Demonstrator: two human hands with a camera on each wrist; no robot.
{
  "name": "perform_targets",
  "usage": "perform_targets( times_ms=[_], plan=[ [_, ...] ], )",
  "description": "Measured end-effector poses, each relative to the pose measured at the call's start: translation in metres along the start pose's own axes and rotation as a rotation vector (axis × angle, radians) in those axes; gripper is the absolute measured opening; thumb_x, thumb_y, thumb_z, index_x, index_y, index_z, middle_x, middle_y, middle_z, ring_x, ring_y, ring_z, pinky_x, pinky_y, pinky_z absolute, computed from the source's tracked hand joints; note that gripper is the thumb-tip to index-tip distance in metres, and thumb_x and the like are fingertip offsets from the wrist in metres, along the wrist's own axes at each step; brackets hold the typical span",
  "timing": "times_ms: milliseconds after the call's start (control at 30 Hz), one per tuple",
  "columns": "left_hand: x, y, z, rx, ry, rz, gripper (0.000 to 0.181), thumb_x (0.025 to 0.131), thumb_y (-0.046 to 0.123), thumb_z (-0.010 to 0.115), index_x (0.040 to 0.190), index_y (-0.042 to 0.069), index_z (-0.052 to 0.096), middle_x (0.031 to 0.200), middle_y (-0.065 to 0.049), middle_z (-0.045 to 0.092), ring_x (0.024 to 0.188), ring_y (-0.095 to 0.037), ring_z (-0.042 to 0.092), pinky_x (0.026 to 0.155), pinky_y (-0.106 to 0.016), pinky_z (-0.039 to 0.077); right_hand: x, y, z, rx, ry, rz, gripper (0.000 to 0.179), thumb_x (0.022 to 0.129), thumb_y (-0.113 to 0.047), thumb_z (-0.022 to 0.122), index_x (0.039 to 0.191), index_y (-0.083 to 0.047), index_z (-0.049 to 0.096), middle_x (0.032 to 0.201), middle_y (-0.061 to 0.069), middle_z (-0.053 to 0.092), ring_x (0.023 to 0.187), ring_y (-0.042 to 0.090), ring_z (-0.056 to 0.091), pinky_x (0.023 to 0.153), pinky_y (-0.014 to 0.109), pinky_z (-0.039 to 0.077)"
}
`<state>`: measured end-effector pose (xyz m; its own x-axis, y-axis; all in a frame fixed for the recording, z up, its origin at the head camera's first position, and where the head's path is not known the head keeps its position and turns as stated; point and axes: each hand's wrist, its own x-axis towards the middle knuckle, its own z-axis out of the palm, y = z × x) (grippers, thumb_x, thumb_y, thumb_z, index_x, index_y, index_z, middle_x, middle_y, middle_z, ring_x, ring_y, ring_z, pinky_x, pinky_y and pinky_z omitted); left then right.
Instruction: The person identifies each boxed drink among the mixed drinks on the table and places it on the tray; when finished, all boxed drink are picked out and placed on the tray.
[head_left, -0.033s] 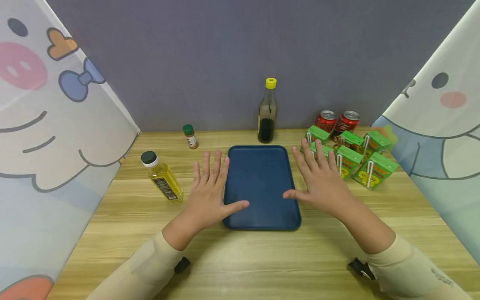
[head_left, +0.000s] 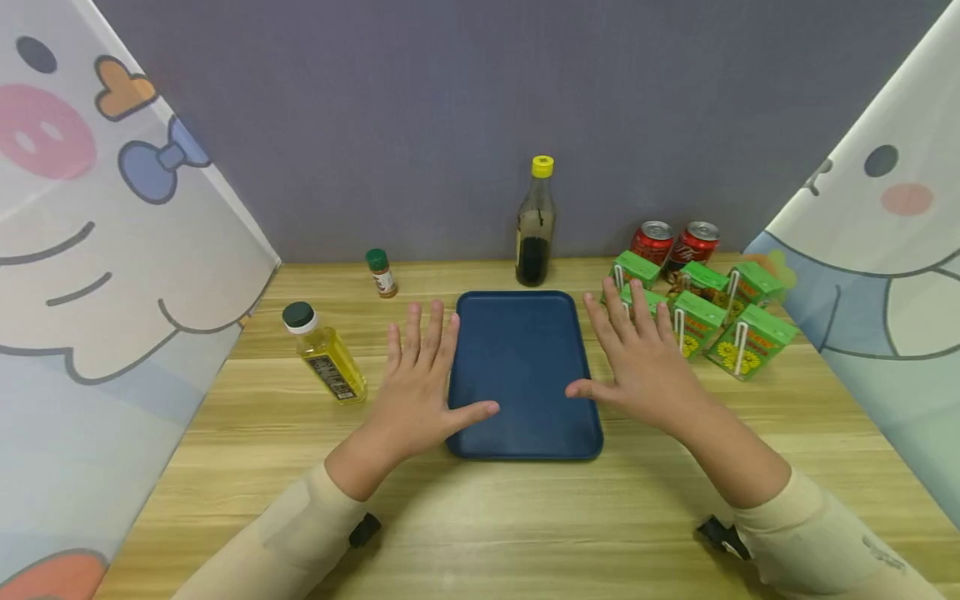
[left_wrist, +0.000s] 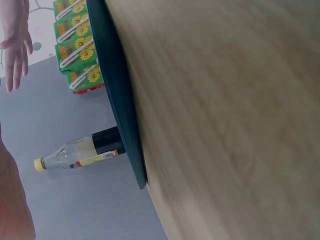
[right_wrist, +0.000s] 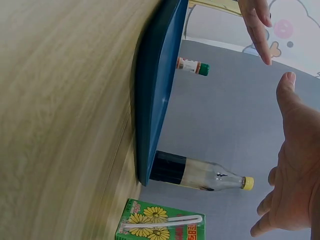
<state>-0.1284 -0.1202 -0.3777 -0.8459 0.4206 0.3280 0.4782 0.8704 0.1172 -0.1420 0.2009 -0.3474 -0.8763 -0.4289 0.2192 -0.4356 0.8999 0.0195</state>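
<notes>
My left hand [head_left: 420, 400] hovers with fingers spread over the left edge of a dark blue tray [head_left: 525, 358]. Over the tray's right edge is my right hand [head_left: 648, 367], its fingers also spread and straight. Neither holds anything; both wrist views show them raised above the table. Left of my left hand stands a bottle of yellow oil [head_left: 330, 362] with a dark cap. Green drink cartons [head_left: 752, 342] with white straws stand beyond and beside my right hand, which partly hides some. A yellow-capped bottle of dark sauce [head_left: 534, 242] is upright behind the tray.
A small green-capped spice jar [head_left: 382, 273] stands at the back left. Two red cans [head_left: 697, 243] are behind the cartons. A grey panel [head_left: 450, 125] borders the table's back, with cartoon-printed panels at both sides.
</notes>
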Motion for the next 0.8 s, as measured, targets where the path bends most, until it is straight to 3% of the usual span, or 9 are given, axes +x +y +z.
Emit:
perform_targets(
  times_ms=[167, 433, 600, 700, 800],
  plan=[
    [0.0, 0.001, -0.001, -0.013, 0.001, 0.003, 0.12, 0.077, 0.091, 0.034, 0.157, 0.015, -0.015, 0.163, -0.009, -0.022, 0.15, -0.035, -0.017, 0.117, -0.059, -0.01, -0.001, 0.0, -0.002, -0.016, 0.02, -0.006, 0.119, 0.076, -0.081, 0.056, 0.159, -0.019, -0.002, 0.163, 0.005, -0.021, 0.148, 0.035, -0.021, 0.113, 0.07, 0.009],
    [-0.002, 0.002, -0.002, -0.037, -0.029, 0.002, 0.121, 0.077, 0.089, 0.038, 0.157, 0.015, -0.016, 0.163, -0.007, -0.024, 0.15, -0.033, -0.02, 0.118, -0.059, -0.009, -0.005, 0.003, -0.008, 0.028, 0.021, 0.023, 0.119, 0.077, -0.078, 0.058, 0.159, -0.021, -0.007, 0.163, 0.004, -0.021, 0.149, 0.034, -0.019, 0.116, 0.066, 0.003],
    [-0.001, -0.002, -0.003, -0.281, -0.156, -0.07, 0.119, 0.078, 0.085, 0.047, 0.153, 0.026, -0.023, 0.159, 0.006, -0.033, 0.147, -0.022, -0.029, 0.119, -0.059, 0.007, -0.007, 0.025, -0.024, 0.116, 0.065, 0.076, 0.117, 0.081, -0.069, 0.063, 0.158, -0.02, -0.01, 0.164, 0.003, -0.018, 0.151, 0.029, -0.016, 0.118, 0.061, 0.005],
    [-0.001, -0.008, -0.001, -0.456, -0.252, -0.146, 0.116, 0.078, 0.083, 0.052, 0.15, 0.034, -0.026, 0.157, 0.015, -0.034, 0.149, -0.017, -0.023, 0.117, -0.061, 0.015, -0.011, 0.049, -0.037, 0.207, 0.106, 0.132, 0.113, 0.084, -0.063, 0.066, 0.159, -0.018, -0.007, 0.165, 0.005, -0.012, 0.152, 0.031, -0.01, 0.119, 0.059, 0.005],
    [-0.003, -0.013, 0.004, -0.529, -0.335, -0.182, 0.117, 0.076, 0.083, 0.054, 0.15, 0.036, -0.024, 0.158, 0.015, -0.028, 0.151, -0.016, -0.014, 0.118, -0.057, 0.017, -0.019, 0.077, -0.046, 0.316, 0.153, 0.23, 0.108, 0.086, -0.056, 0.068, 0.159, -0.016, 0.0, 0.166, 0.012, 0.0, 0.151, 0.039, 0.001, 0.116, 0.065, 0.008]
  ],
)
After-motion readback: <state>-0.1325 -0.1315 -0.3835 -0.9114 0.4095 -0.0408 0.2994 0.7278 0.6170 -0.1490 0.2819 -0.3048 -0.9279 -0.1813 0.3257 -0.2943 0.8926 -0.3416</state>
